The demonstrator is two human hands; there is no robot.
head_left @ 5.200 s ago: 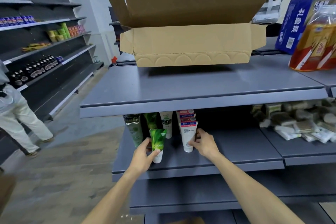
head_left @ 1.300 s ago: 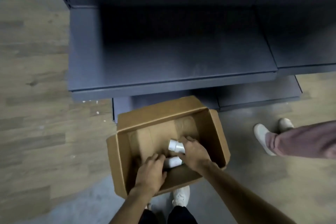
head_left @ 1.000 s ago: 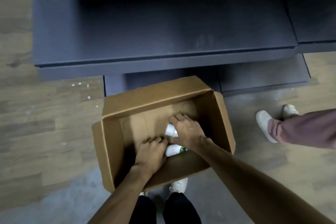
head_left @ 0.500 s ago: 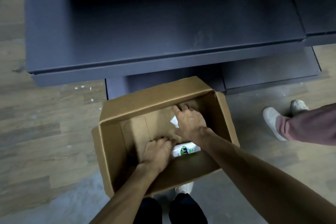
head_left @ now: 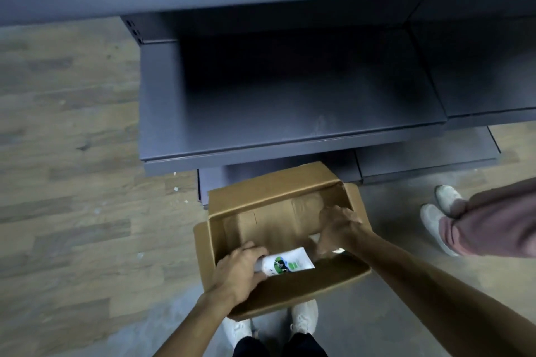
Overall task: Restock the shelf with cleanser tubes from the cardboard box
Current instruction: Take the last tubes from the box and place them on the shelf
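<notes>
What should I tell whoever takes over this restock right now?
Left hand: grips a white cleanser tube with a green label, low in the cardboard box.
Right hand: reaching down inside the box at its right end; its grip is hidden, so what it holds, if anything, cannot be told.
Box: open on the floor in front of the grey shelf.
Done: one tube in hand.
Left: lift it out, stand it on the shelf, then check the box for more; the rest of its contents is hidden.

Left hand (head_left: 237, 274) around a white cleanser tube (head_left: 285, 262) (green label) inside the cardboard box (head_left: 272, 194), right hand (head_left: 338, 230) alongside.
</notes>
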